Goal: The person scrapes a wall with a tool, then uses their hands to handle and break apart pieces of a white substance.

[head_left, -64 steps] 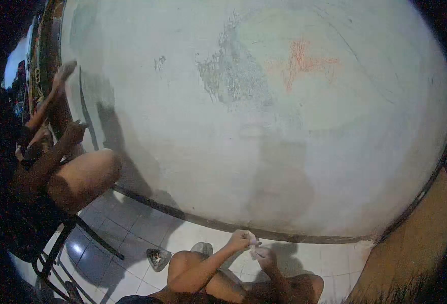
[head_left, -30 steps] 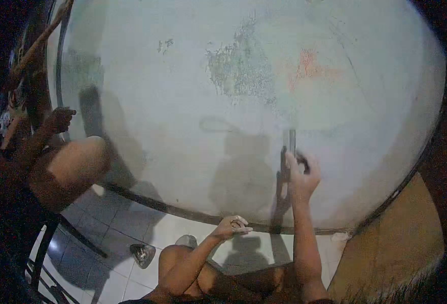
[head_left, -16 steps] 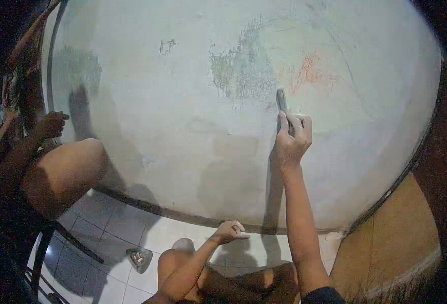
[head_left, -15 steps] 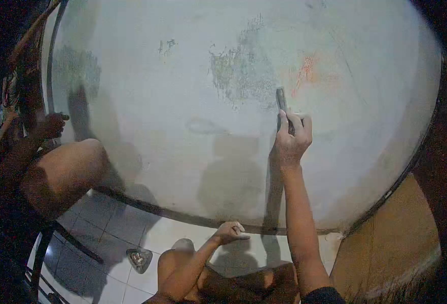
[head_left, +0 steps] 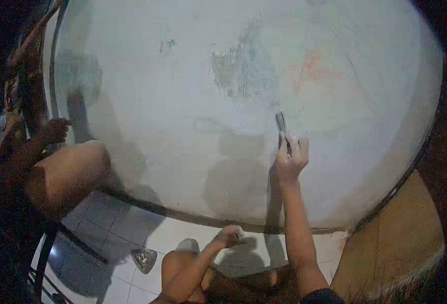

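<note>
My right hand (head_left: pixel 291 159) is closed around a narrow, flat grey block (head_left: pixel 281 121), whose exact kind I cannot make out. Its far end points up the large pale panel (head_left: pixel 183 167) and lies against or just over its surface. Beyond the block, the panel carries a dark grey scuffed patch (head_left: pixel 244 71) and a faint orange mark (head_left: pixel 312 68). My left hand (head_left: pixel 228 236) is curled closed by the panel's lower edge, above my legs; whatever its fingers hold, if anything, is hidden.
To the left, another person sits with a bent knee (head_left: pixel 76 167) and a hand (head_left: pixel 56 130) close to the panel. A small triangular dish (head_left: pixel 144 260) stands on the tiled floor (head_left: pixel 114 243). Brown board (head_left: pixel 390 228) lies at lower right.
My right hand and the grey block have moved down the panel, toward me. The orange mark looks fainter. My left hand stays curled in about the same place.
</note>
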`<act>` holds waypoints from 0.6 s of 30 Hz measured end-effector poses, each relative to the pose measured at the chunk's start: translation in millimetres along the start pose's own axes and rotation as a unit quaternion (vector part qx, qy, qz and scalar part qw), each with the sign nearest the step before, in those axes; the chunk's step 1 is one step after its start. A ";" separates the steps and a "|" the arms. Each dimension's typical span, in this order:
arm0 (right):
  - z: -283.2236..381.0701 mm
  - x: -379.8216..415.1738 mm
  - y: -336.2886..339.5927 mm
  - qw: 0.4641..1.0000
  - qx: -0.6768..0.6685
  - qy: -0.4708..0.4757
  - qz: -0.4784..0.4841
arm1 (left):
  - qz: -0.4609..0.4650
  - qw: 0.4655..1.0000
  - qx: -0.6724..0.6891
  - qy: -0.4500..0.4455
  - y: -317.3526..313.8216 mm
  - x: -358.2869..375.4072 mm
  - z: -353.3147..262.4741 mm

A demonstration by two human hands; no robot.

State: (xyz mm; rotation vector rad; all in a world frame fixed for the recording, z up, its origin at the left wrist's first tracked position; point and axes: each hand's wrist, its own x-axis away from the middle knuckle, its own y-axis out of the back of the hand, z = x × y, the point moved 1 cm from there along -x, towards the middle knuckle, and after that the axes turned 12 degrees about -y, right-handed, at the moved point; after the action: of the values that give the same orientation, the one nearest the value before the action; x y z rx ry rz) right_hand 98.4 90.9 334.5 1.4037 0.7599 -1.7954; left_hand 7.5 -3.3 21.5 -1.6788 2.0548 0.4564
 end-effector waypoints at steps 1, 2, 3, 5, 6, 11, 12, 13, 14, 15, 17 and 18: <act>2.6 -10.3 -4.3 1.000 0.000 0.001 -0.002 | 0.053 0.995 -0.083 0.002 1.6 -4.8 5.5; 6.1 -23.5 -11.8 0.998 0.025 0.054 -0.017 | 0.054 0.995 -0.085 0.002 2.1 -7.2 6.6; 9.3 -33.1 -17.1 0.993 0.050 0.103 -0.030 | 0.052 0.994 -0.098 -0.023 1.8 -7.2 7.4; 11.0 -41.3 -21.7 0.997 0.018 0.066 -0.022 | 0.051 0.992 -0.110 -0.039 -2.8 -5.3 -1.7; 12.2 -43.5 -21.0 0.999 -0.016 0.035 -0.017 | 0.052 0.979 -0.197 -0.006 -5.2 -4.0 -5.9; -2.1 -16.8 -5.5 0.999 -0.008 0.040 -0.017 | 0.101 0.938 -0.311 0.114 -6.0 2.0 16.5; -12.3 -3.4 -0.3 0.999 0.016 0.049 -0.007 | 0.100 0.938 -0.313 0.115 -4.7 1.1 11.0; -19.0 7.1 3.2 0.997 0.039 0.060 0.002 | 0.138 0.915 -0.351 0.140 -4.2 -1.8 1.0; -23.4 14.9 7.3 0.997 0.039 0.060 0.001 | 0.177 0.890 -0.387 0.165 -4.7 -2.8 -4.9; -26.3 20.2 10.1 0.998 0.038 0.051 -0.001 | 0.151 0.894 -0.390 0.162 -5.3 2.5 4.8; -24.7 17.6 10.7 0.997 0.038 0.071 -0.022 | 0.147 0.897 -0.397 0.128 -6.0 8.8 11.4; -21.3 11.7 7.3 0.996 0.039 0.074 -0.025 | 0.144 0.899 -0.403 0.096 -3.4 9.2 13.8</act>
State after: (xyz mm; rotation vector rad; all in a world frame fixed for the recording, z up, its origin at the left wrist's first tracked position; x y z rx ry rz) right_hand 114.4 101.9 318.0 1.5961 0.8133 -1.7911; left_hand 11.1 -4.5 5.0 -1.8825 2.4567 1.4606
